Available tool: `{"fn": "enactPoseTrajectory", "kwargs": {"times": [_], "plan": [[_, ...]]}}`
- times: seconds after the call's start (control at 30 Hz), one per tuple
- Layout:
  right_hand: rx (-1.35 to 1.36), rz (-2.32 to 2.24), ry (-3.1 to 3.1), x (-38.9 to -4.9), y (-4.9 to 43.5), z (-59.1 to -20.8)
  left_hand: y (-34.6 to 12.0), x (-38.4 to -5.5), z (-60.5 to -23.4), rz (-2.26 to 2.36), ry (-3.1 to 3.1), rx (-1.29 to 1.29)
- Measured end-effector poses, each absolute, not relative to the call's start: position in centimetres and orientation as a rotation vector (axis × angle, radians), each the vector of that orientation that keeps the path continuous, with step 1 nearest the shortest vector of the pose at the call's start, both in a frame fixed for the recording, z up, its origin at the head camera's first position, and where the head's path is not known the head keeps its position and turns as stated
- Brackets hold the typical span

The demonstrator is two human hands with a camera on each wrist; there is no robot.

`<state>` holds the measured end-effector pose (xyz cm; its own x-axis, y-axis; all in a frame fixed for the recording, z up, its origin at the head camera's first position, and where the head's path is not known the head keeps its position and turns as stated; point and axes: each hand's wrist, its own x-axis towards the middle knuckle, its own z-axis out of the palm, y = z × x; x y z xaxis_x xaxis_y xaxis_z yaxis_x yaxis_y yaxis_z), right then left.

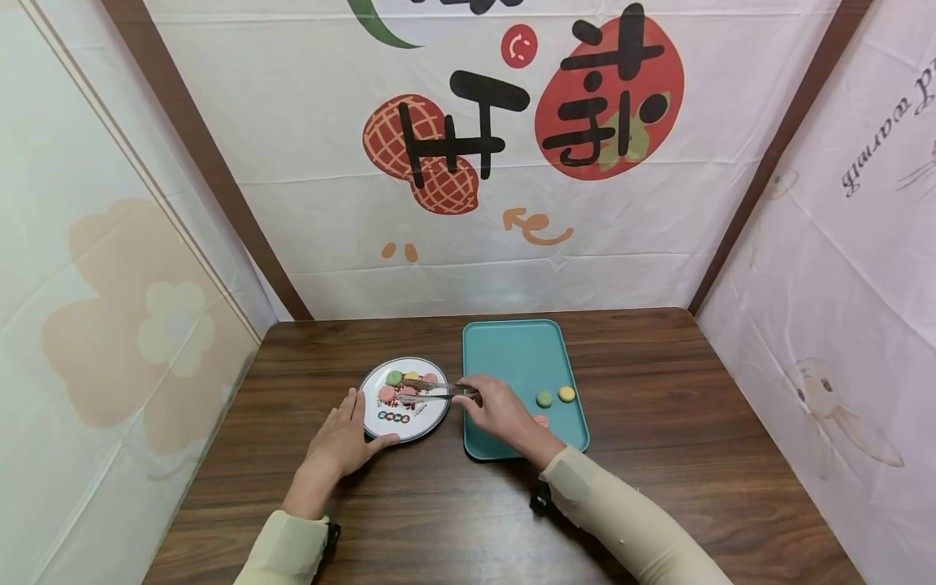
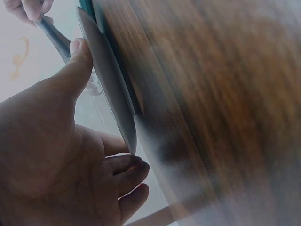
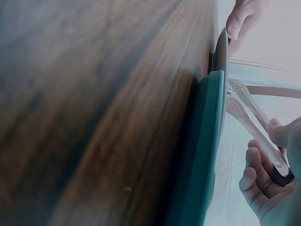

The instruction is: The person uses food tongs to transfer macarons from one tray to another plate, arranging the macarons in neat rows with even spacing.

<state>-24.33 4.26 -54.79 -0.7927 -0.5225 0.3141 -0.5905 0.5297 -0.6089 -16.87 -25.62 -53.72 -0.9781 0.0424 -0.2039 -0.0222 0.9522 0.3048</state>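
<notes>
My right hand (image 1: 491, 404) holds metal tongs (image 1: 439, 396) by the handle end, above the tray's left edge. Their perforated tips (image 3: 235, 107) stand apart over a round white plate (image 1: 417, 426) with a dark rim line and red print. On it lie a green macaron (image 1: 394, 378), a yellow macaron (image 1: 411, 376) and several pink ones, such as this pink macaron (image 1: 387, 394). The tips overlap a pink one in the head view. My left hand (image 1: 340, 439) rests at the plate's left rim, fingers extended along it and thumb (image 2: 81, 54) touching the near rim.
Right of the plate sits a teal tray (image 1: 504, 349) bearing a green macaron (image 1: 544, 399), a yellow macaron (image 1: 566, 394) and a pink macaron (image 1: 541, 420), partly behind my right wrist. Both stand on a brown wooden table (image 1: 658, 455), with printed cloth walls (image 1: 329, 244) around it.
</notes>
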Motion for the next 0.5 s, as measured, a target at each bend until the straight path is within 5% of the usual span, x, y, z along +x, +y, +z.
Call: {"fn": "enactPoseTrajectory", "kwargs": {"times": [0.5], "plan": [[0.967, 1.102, -2.725, -24.77, 4.37, -54.55, -25.02, -16.8, -53.39, 0.452, 2.893, -0.013]]}}
